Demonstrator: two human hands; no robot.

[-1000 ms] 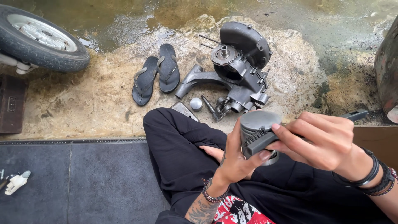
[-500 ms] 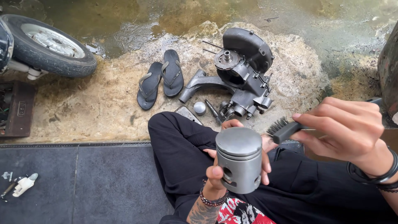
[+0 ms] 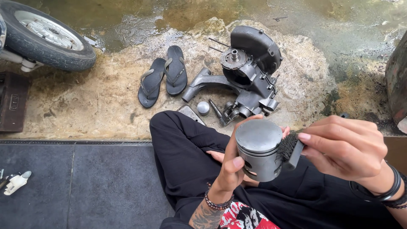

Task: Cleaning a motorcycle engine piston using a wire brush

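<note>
vs half a second back: piston (image 3: 258,148) sits higher and a bit right in frame, now lower centre, crown tilted toward the camera. brush (image 3: 290,148) was clear of it to the right; now its bristles press against the piston's right side, just under the crown. view has shifted a little too, wheel (image 3: 46,36) shows more fully at upper left.

left hand (image 3: 231,167) grip: wrapped around the piston from the left and behind, thumb on the front of the skirt, fingertips showing past the right edge. right hand (image 3: 343,146) grip: pinched narrow on the brush's dark handle, fingers curled over it.

no containers in view that i can make out.

piston: grey metal cylinder, dull flat crown, a hole low in the skirt near the thumb, surface smudged dark. held over the person's lap, black trousers (image 3: 186,157) below.

around: engine casing (image 3: 248,74) lying on the wet concrete floor (image 3: 106,106) at upper centre, small round metal part (image 3: 203,107) just beside it, pair of black flip-flops (image 3: 163,80) left of that. dark mat (image 3: 76,182) at lower left with a small white object (image 3: 17,182) on it, too small to identify.
</note>
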